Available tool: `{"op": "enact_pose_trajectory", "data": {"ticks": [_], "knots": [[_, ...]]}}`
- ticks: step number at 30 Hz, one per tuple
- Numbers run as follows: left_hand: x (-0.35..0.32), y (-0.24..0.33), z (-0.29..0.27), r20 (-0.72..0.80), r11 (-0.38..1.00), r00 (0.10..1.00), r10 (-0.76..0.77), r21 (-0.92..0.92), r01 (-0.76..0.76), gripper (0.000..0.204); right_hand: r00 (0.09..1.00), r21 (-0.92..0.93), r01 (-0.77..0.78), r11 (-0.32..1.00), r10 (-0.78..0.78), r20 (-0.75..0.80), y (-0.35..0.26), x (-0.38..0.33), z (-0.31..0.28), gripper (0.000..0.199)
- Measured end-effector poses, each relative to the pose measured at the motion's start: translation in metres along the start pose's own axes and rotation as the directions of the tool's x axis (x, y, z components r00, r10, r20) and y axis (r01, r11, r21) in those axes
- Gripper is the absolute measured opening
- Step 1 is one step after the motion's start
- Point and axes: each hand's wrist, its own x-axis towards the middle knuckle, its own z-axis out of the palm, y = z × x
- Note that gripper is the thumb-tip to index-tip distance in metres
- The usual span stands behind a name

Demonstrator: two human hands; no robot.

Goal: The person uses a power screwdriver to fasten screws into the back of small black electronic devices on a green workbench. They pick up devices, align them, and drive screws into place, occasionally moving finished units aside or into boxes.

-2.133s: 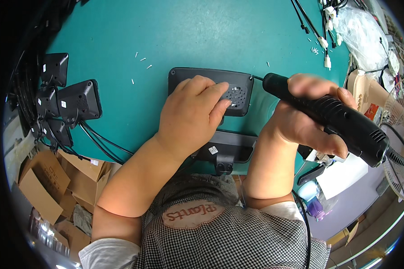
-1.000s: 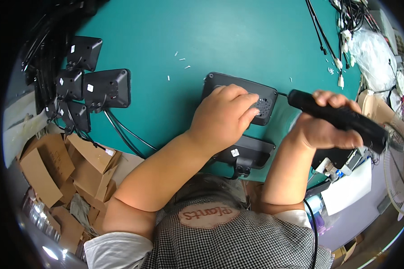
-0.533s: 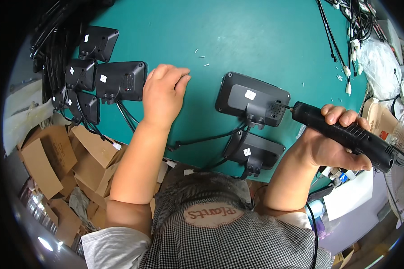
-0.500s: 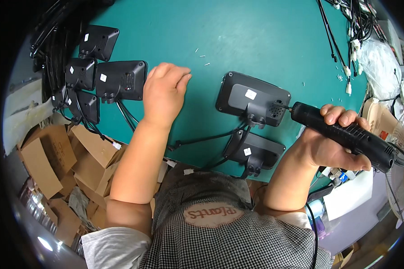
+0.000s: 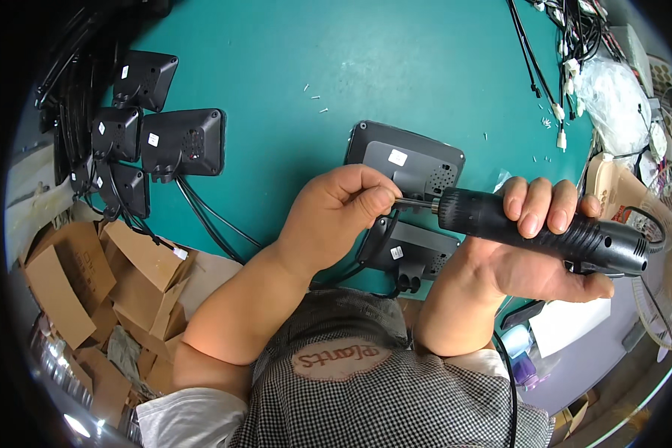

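Observation:
My right hand (image 5: pixel 526 261) grips a black electric screwdriver (image 5: pixel 474 213), held level with its bit pointing left. At the bit's tip, the thumb and forefinger of my left hand (image 5: pixel 325 216) are pinched together; whatever they hold is hidden between them. Beneath the hands lies a black display housing (image 5: pixel 373 145), back side up, with a white label and a patch of small holes. Its lower part is covered by my left hand and the screwdriver. A second black housing (image 5: pixel 429 243) with a cable lies nearer to me, partly hidden by the left hand.
Several black housings with cables (image 5: pixel 183 142) lie at the left of the green table (image 5: pixel 269 45). Loose screws (image 5: pixel 323 110) are scattered past my hands. Cables with white connectors (image 5: pixel 561 138) and a clear plastic bag (image 5: pixel 612 104) are at the right. Cardboard boxes (image 5: pixel 60 284) stand lower left.
My left hand has moved right and down to the bit's tip. The screwdriver has swung level and moved left, off the far housing's holes. The whole view has shifted slightly.

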Motion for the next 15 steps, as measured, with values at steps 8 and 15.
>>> {"op": "enact_pose_trajectory", "data": {"ticks": [8, 15], "knots": [[-0.001, 0.009, -0.007, 0.136, 0.992, 0.983, -0.123, 0.023, 0.121, 0.016, 0.999, 0.071, -0.041, 0.997, 0.039, 0.032, 0.002, 0.004, -0.002, 0.080], [0.006, 0.001, -0.014, -0.129, 0.892, 0.952, 0.278, 0.403, -0.206, 0.020, 0.991, -0.023, -0.021, 1.000, 0.024, 0.130, 0.017, 0.009, 0.001, 0.082]]}}
